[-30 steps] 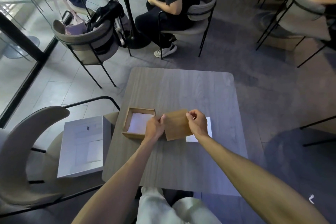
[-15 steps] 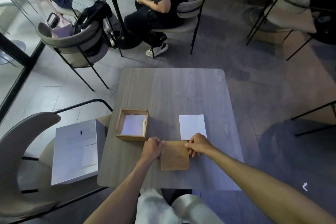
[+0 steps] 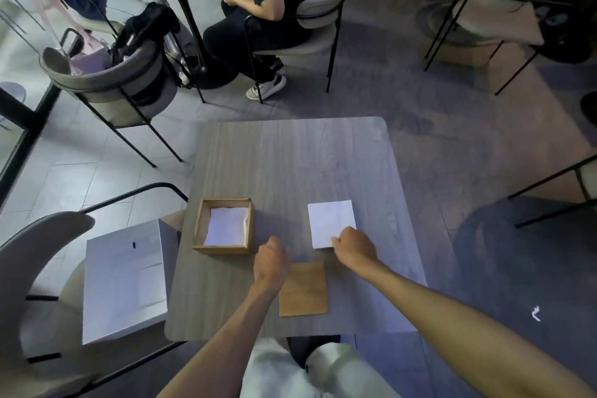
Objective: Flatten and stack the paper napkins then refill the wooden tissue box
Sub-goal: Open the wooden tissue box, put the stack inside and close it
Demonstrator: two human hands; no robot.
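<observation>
The fingers (image 3: 336, 241) of the right hand (image 3: 353, 250) curl onto the near corner of the white napkin stack (image 3: 329, 220); whether they pinch it I cannot tell. The left hand (image 3: 270, 260) hangs loosely curled, holding nothing. The stack's long axis runs near to far. The wooden tissue box (image 3: 223, 249), napkins already inside, lies to its left on the counter (image 3: 290, 155), nearer the left hand.

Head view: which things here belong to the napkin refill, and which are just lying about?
Job: wooden tissue box, napkins inside it, white napkin stack at the right hand, brown lid.
Lying about: white carton on the near chair, bags on the far chair.
</observation>
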